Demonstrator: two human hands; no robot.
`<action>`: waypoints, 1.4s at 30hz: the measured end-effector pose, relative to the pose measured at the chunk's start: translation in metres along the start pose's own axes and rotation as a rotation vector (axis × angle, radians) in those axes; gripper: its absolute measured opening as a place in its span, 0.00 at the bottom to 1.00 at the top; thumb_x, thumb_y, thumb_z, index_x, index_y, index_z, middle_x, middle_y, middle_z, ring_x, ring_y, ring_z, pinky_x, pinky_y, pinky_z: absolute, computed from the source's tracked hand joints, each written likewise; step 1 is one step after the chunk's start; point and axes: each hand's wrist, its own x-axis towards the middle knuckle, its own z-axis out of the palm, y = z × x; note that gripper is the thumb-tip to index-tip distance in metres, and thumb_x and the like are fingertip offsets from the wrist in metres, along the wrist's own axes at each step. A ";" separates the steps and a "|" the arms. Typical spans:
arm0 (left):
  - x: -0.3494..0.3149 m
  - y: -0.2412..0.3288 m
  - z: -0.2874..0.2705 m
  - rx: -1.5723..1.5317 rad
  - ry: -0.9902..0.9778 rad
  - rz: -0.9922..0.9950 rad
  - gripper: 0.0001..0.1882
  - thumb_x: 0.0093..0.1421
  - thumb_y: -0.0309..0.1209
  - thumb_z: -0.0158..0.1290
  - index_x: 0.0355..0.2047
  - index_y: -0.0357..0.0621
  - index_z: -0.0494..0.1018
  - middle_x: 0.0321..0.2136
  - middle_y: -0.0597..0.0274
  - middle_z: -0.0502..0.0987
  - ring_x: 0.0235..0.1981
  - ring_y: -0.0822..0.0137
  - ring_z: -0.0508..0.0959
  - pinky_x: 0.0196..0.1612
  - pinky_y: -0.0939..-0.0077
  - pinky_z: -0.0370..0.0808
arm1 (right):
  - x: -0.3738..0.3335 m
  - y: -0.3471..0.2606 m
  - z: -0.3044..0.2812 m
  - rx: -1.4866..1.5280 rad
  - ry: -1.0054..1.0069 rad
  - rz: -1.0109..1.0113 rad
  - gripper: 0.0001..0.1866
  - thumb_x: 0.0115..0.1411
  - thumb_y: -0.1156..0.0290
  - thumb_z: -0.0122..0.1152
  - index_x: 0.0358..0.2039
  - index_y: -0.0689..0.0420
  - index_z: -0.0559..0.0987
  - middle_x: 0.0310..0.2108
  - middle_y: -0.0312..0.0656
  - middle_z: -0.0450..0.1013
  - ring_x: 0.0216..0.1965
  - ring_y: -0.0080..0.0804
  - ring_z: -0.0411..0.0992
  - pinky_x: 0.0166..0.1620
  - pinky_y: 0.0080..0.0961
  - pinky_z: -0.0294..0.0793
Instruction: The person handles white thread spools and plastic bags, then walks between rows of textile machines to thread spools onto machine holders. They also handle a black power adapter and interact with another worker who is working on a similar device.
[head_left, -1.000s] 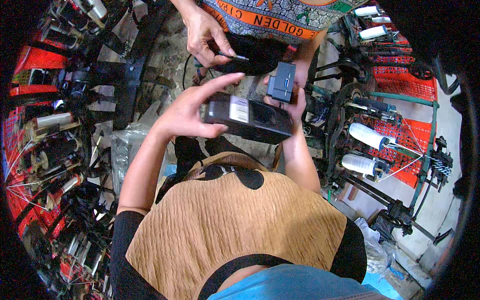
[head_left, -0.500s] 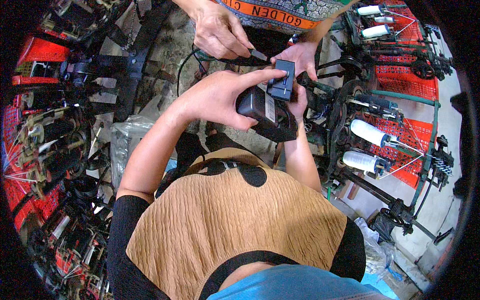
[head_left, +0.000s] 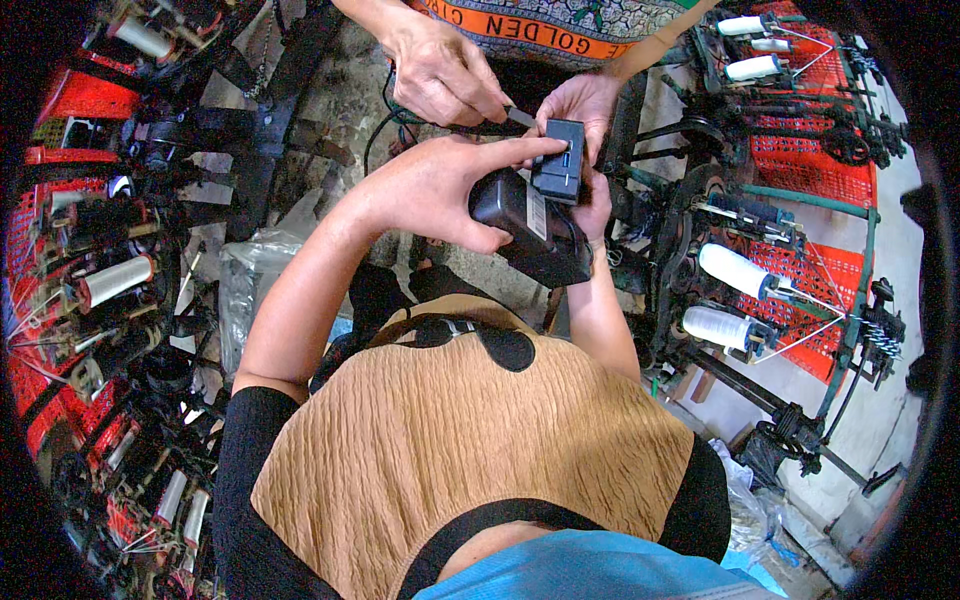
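My left hand (head_left: 435, 185) is closed around a black box (head_left: 510, 215) with a white label, its thumb on the near edge. Its index finger reaches over and touches the face of a smaller black device (head_left: 558, 185) with a slot-like port. My right hand (head_left: 597, 205) wraps the right side of the two black pieces, its fingers partly hidden behind them. Opposite me, a co-worker's hand (head_left: 445, 80) pinches a dark cable plug (head_left: 521, 117) just left of the device. The co-worker's other hand (head_left: 585, 105) is at the device's far side.
Machines with white thread spools (head_left: 735, 270) and red perforated panels (head_left: 810, 165) line the right side. More spools (head_left: 115, 282) and dark machine frames stand on the left. A black cable (head_left: 375, 135) hangs beside the co-worker's hand. Clear plastic sheeting (head_left: 255, 275) lies by my left arm.
The small device has shifted slightly left and tilted less. The co-worker's far-side hand has curled up behind it. The plug stays close to the device, and my hands keep their hold.
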 end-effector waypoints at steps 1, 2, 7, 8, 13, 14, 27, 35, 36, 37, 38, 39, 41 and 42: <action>-0.002 -0.002 0.001 -0.029 -0.012 -0.045 0.48 0.40 0.31 0.61 0.65 0.51 0.57 0.37 0.54 0.77 0.32 0.67 0.78 0.39 0.72 0.75 | 0.001 0.000 0.001 0.082 -0.061 0.003 0.35 0.62 0.45 0.45 0.59 0.62 0.66 0.54 0.49 0.69 0.52 0.43 0.71 0.56 0.41 0.70; -0.005 -0.005 0.003 -0.058 -0.023 -0.089 0.48 0.40 0.31 0.62 0.65 0.50 0.57 0.38 0.54 0.76 0.33 0.68 0.78 0.41 0.72 0.75 | 0.002 0.000 0.002 0.149 -0.107 -0.003 0.37 0.62 0.44 0.46 0.60 0.62 0.64 0.55 0.50 0.68 0.53 0.44 0.71 0.56 0.42 0.70; -0.026 -0.026 0.023 -0.332 0.209 -0.065 0.40 0.40 0.34 0.65 0.54 0.42 0.62 0.37 0.60 0.72 0.37 0.70 0.72 0.43 0.75 0.70 | 0.004 -0.008 0.014 0.179 -0.187 0.061 0.43 0.60 0.39 0.46 0.62 0.64 0.59 0.56 0.55 0.65 0.55 0.46 0.69 0.54 0.41 0.73; -0.031 -0.030 0.026 -0.416 0.200 -0.143 0.39 0.39 0.34 0.65 0.53 0.40 0.62 0.42 0.62 0.70 0.42 0.71 0.71 0.48 0.75 0.69 | 0.003 -0.009 0.017 0.227 -0.221 0.084 0.41 0.60 0.41 0.44 0.61 0.65 0.61 0.53 0.55 0.67 0.50 0.45 0.70 0.49 0.38 0.74; -0.044 -0.048 0.033 -0.552 0.240 -0.205 0.35 0.41 0.35 0.66 0.49 0.42 0.63 0.40 0.65 0.69 0.42 0.74 0.69 0.48 0.79 0.67 | 0.000 -0.015 0.029 0.119 -0.042 0.051 0.36 0.61 0.45 0.45 0.57 0.65 0.65 0.47 0.52 0.70 0.39 0.34 0.72 0.35 0.26 0.74; -0.045 -0.049 0.034 -0.540 0.250 -0.186 0.34 0.41 0.34 0.66 0.48 0.42 0.63 0.39 0.66 0.69 0.41 0.74 0.70 0.46 0.79 0.68 | 0.000 -0.015 0.031 0.107 -0.066 0.043 0.35 0.61 0.46 0.46 0.57 0.65 0.65 0.47 0.51 0.70 0.38 0.33 0.72 0.34 0.25 0.74; -0.047 -0.045 0.037 -0.529 0.291 -0.171 0.31 0.42 0.31 0.65 0.46 0.43 0.65 0.36 0.68 0.69 0.36 0.76 0.70 0.41 0.80 0.71 | 0.006 -0.016 0.020 -0.123 -0.044 0.017 0.26 0.64 0.58 0.45 0.57 0.64 0.65 0.48 0.48 0.71 0.45 0.30 0.74 0.45 0.24 0.77; -0.051 -0.048 0.042 -0.489 0.325 -0.170 0.30 0.42 0.31 0.64 0.46 0.43 0.65 0.34 0.68 0.70 0.35 0.76 0.71 0.41 0.80 0.70 | 0.002 -0.018 0.024 -0.294 0.035 -0.001 0.24 0.64 0.55 0.43 0.53 0.58 0.68 0.38 0.39 0.77 0.29 0.22 0.75 0.26 0.16 0.72; -0.053 -0.049 0.043 -0.481 0.329 -0.166 0.30 0.42 0.31 0.64 0.46 0.43 0.65 0.34 0.68 0.70 0.35 0.76 0.71 0.41 0.80 0.70 | 0.000 -0.018 0.025 -0.323 0.058 0.008 0.24 0.64 0.55 0.44 0.54 0.58 0.68 0.38 0.39 0.77 0.29 0.22 0.75 0.26 0.17 0.73; -0.053 -0.050 0.044 -0.473 0.333 -0.161 0.30 0.42 0.31 0.64 0.46 0.44 0.65 0.34 0.68 0.70 0.35 0.76 0.71 0.41 0.80 0.70 | 0.000 -0.019 0.026 -0.353 0.082 0.016 0.24 0.64 0.55 0.44 0.54 0.57 0.68 0.38 0.39 0.77 0.30 0.23 0.75 0.26 0.17 0.73; -0.054 -0.052 0.045 -0.489 0.334 -0.167 0.30 0.42 0.30 0.64 0.46 0.44 0.65 0.34 0.68 0.70 0.35 0.76 0.71 0.41 0.80 0.70 | -0.001 -0.019 0.027 -0.373 0.103 0.020 0.24 0.64 0.56 0.44 0.55 0.57 0.67 0.38 0.39 0.76 0.30 0.23 0.75 0.26 0.17 0.73; -0.056 -0.052 0.045 -0.504 0.334 -0.172 0.30 0.42 0.30 0.64 0.46 0.44 0.65 0.34 0.68 0.70 0.35 0.76 0.71 0.41 0.80 0.70 | -0.001 -0.019 0.027 -0.398 0.106 0.010 0.24 0.64 0.56 0.44 0.55 0.57 0.67 0.38 0.39 0.76 0.29 0.23 0.75 0.26 0.18 0.73; -0.057 -0.053 0.047 -0.513 0.339 -0.173 0.30 0.42 0.30 0.64 0.46 0.44 0.65 0.34 0.68 0.70 0.35 0.76 0.71 0.41 0.80 0.70 | -0.002 -0.017 0.027 -0.425 0.126 -0.024 0.24 0.63 0.56 0.45 0.56 0.56 0.66 0.38 0.39 0.76 0.29 0.23 0.75 0.25 0.18 0.73; -0.058 -0.054 0.047 -0.507 0.344 -0.170 0.31 0.42 0.30 0.64 0.47 0.44 0.65 0.35 0.68 0.71 0.35 0.76 0.71 0.41 0.80 0.71 | -0.002 -0.017 0.026 -0.400 0.116 -0.040 0.25 0.63 0.56 0.46 0.57 0.55 0.66 0.38 0.39 0.76 0.29 0.23 0.75 0.24 0.17 0.72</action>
